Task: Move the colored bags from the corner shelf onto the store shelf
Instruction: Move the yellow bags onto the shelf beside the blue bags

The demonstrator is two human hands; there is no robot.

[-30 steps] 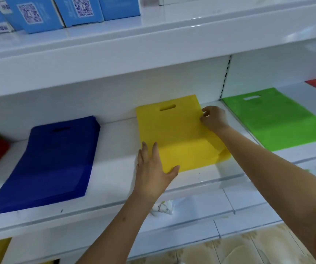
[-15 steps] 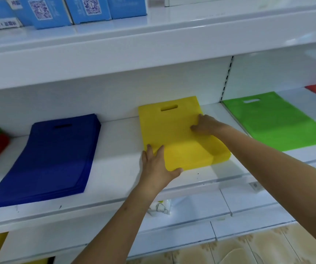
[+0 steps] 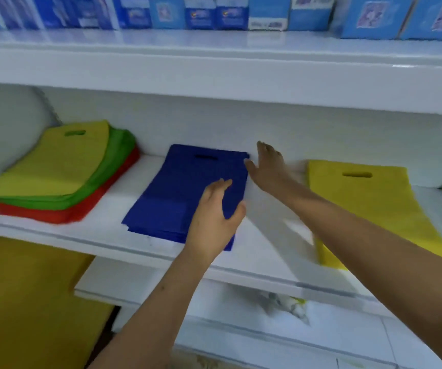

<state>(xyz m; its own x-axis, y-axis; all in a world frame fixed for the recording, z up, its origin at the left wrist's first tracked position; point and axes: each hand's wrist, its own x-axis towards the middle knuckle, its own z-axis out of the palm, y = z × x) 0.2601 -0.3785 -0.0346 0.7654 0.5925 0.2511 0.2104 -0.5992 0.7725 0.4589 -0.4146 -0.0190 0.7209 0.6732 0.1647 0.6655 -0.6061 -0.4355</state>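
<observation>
The left hand (image 3: 214, 217) lies on the near right part of the blue bag stack (image 3: 188, 193), fingers (image 3: 221, 183) straight and flat on top, thumb hooked round the stack's right edge. The right hand (image 3: 268, 166) is open at the stack's far right corner, fingers spread, thumb touching that corner, holding nothing. Half a second ago both hands were on the yellow bag stack (image 3: 374, 209); they have left it and come over to the blue one, and the view has swung leftward with them. The yellow stack now lies alone to the right of the blue stack, a bare strip of white store shelf (image 3: 276, 251) between them, crossed by the right forearm. Left of the blue stack, across another bare gap, sits a mixed pile (image 3: 62, 177) of yellow over green over red bags on the corner shelf. The blue stack's near edge stops just short of the shelf lip. Blue boxes (image 3: 214, 12) line the shelf above
</observation>
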